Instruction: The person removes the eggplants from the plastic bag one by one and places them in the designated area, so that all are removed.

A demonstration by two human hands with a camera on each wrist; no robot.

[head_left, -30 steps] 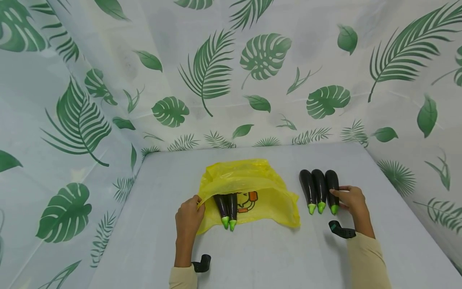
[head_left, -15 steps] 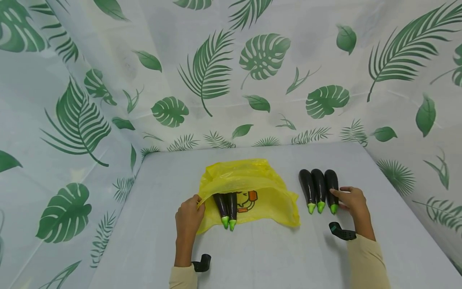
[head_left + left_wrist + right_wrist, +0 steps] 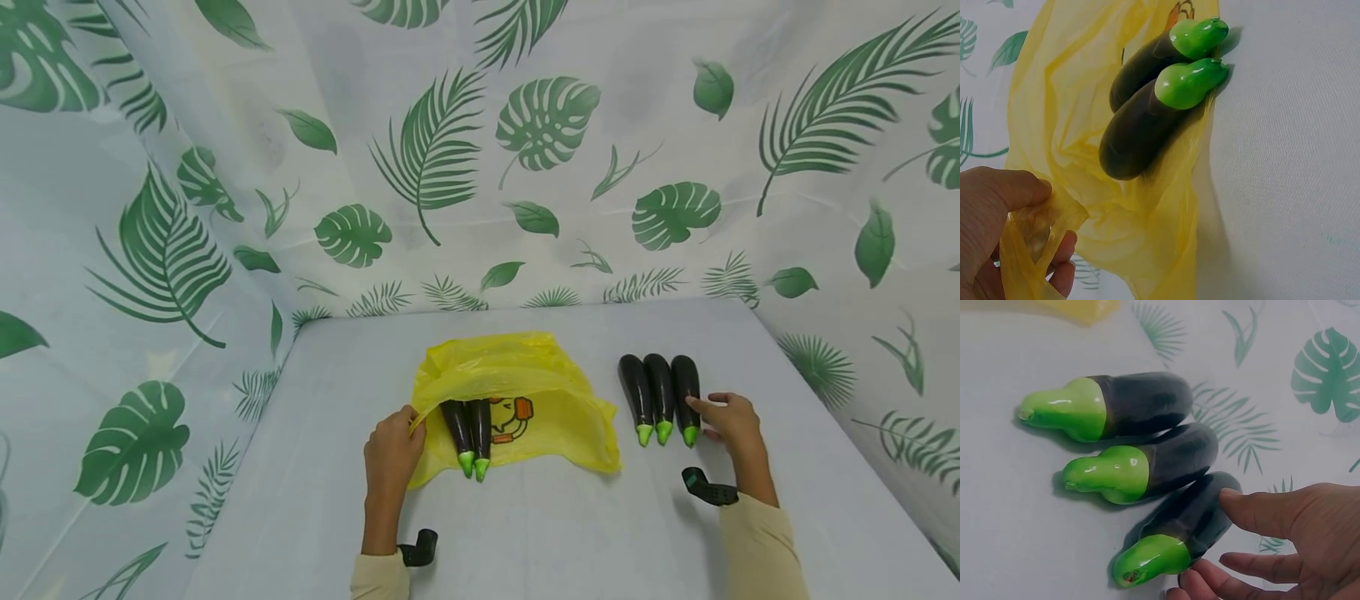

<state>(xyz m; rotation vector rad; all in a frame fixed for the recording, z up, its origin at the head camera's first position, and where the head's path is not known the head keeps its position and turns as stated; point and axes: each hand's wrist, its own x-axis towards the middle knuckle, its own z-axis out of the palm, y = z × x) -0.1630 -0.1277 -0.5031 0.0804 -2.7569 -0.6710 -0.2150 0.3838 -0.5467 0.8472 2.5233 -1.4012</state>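
Note:
Pinched between thumb and fingers of the left hand (image 3: 393, 446) is the left edge of a yellow plastic bag (image 3: 585, 429); the left wrist view shows the grip on the thin film (image 3: 1063, 215). Two dark eggplants (image 3: 457, 425) with green caps lie side by side in the bag's mouth, caps toward the front, upper ends under the raised film. Three more eggplants (image 3: 636, 387) lie in a row to the right. The right hand (image 3: 735, 425) touches the rightmost one (image 3: 1200, 509) with its thumb, the other fingers relaxed along its right side.
A white surface (image 3: 562, 533) carries everything, backed by sheets (image 3: 457, 275) with green leaf prints behind and at both sides. Small black devices are strapped at the left wrist (image 3: 422, 547) and right wrist (image 3: 708, 487).
The head view has shifted slightly. The right hand's fingers stand a little farther from the rightmost eggplant, while the left hand keeps its grip on the bag.

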